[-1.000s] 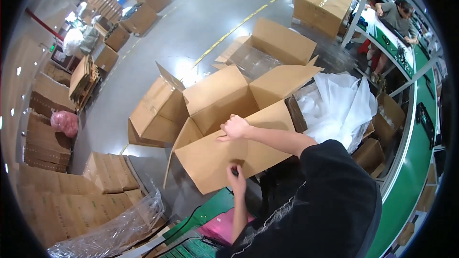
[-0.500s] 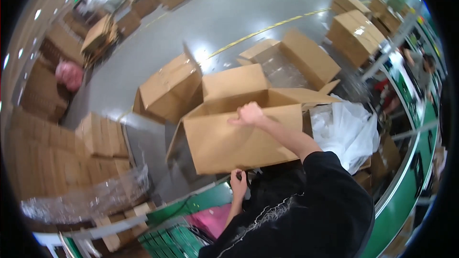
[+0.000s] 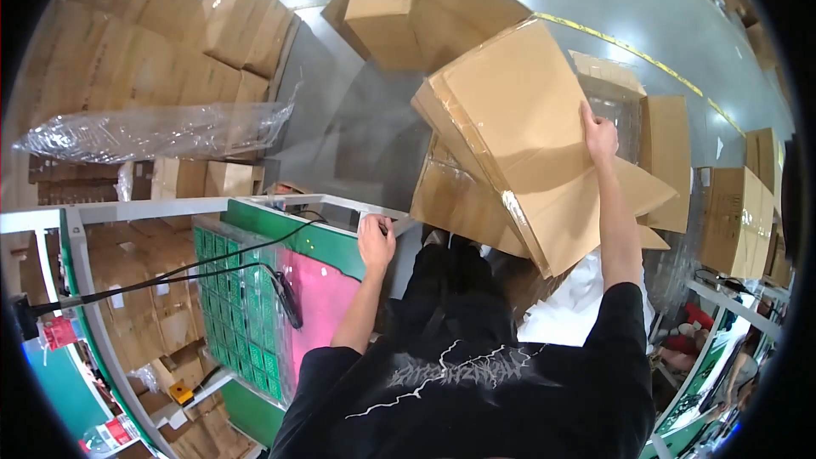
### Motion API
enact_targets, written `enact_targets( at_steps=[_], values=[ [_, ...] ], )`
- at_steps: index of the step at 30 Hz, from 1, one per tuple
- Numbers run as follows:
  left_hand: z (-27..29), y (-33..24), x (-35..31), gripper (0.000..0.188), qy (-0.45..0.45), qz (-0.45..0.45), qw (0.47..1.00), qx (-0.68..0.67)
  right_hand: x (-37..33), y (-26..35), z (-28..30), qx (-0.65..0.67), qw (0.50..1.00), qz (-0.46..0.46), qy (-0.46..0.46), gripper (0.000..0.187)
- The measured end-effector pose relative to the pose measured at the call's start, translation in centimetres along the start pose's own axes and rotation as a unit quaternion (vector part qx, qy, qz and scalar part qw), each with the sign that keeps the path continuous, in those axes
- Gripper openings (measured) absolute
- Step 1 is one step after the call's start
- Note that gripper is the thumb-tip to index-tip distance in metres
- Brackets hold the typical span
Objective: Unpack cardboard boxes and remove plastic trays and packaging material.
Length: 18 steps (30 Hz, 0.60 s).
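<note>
My right hand (image 3: 600,134) is closed on the edge of a large brown cardboard box (image 3: 535,110), which stands tilted with its flaps spread. Strips of clear tape shine along the box's edges. My left hand (image 3: 376,242) is curled at the corner of the green-and-white workbench (image 3: 344,225), fingers closed around a small dark object that is mostly hidden. Crumpled white plastic sheeting (image 3: 569,310) lies below the tilted box, by my right arm.
On the bench are a stack of green circuit-board trays (image 3: 242,314), a pink sheet (image 3: 319,306) and black cables (image 3: 212,257). Another open carton (image 3: 382,21) stands ahead, and one (image 3: 663,153) at right. Stacked cartons (image 3: 144,68) with plastic film (image 3: 161,132) fill the left.
The large box has been tipped up and turned, with my right hand still on its edge. My left hand is now at the bench corner, apart from the box. My view has swung left.
</note>
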State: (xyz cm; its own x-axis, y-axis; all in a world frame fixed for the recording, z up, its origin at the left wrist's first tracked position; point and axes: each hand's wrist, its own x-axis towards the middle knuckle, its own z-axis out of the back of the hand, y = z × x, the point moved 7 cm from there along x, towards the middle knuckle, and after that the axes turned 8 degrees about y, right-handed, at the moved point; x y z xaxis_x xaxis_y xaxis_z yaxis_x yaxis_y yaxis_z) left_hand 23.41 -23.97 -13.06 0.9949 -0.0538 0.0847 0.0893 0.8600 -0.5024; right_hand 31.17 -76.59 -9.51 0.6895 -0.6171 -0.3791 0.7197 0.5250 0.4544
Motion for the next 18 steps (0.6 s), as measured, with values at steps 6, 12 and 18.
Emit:
enact_targets(
  at_steps=[6,12,18],
  values=[
    [-1.3,0.9,-0.4,0.015,0.044,0.086,0.994,0.053,1.1,-2.0,0.6,0.066,0.996,-0.007,-0.054,0.074],
    [-1.8,2.2,-1.3,0.017,0.052,0.114,0.991,0.055,2.5,-1.1,-0.2,0.019,0.998,-0.04,-0.047,0.076],
    [-1.7,4.9,-1.2,0.018,-0.13,0.242,0.96,-0.062,3.0,0.2,1.0,-0.005,0.997,-0.046,-0.066,0.076]
  ],
)
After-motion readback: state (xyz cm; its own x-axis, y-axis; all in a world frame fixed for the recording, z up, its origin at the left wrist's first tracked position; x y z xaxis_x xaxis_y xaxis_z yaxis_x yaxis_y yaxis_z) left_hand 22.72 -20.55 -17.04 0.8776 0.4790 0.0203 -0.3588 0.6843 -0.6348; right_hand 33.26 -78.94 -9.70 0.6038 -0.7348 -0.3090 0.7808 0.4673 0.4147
